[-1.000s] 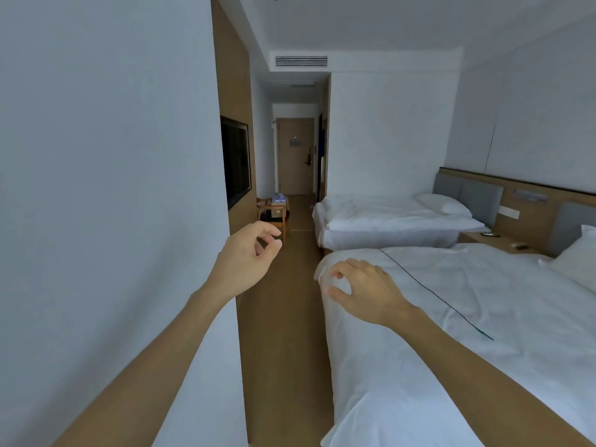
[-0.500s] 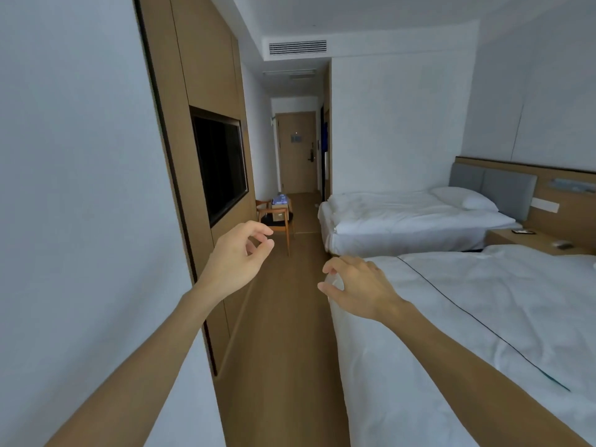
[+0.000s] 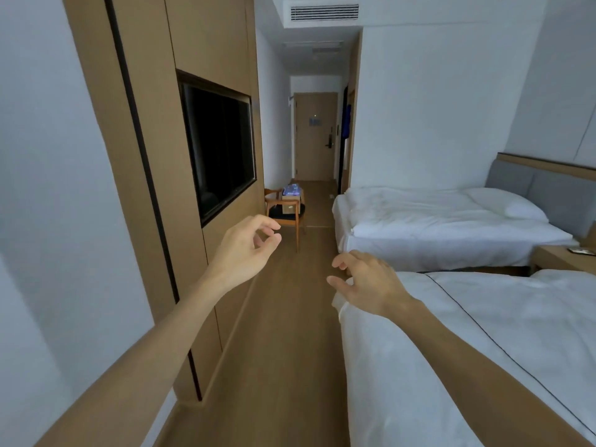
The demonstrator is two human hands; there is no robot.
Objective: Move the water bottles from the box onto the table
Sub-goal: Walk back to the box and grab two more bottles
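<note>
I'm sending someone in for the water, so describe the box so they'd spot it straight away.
Look down the wooden floor past the wall TV toward the door. A wooden chair stands by the left wall, and the cardboard box sits on its seat. It alone is topped with bluish plastic-wrapped bottles.

Count on inspection: two beds (image 3: 445, 221), both made in white linen. One wall-mounted television (image 3: 221, 146). One wooden chair (image 3: 283, 217), bearing one cardboard box (image 3: 290, 204). One door (image 3: 314, 137). One ceiling vent (image 3: 324, 12). Bottles in the box: number indeterminable.
</note>
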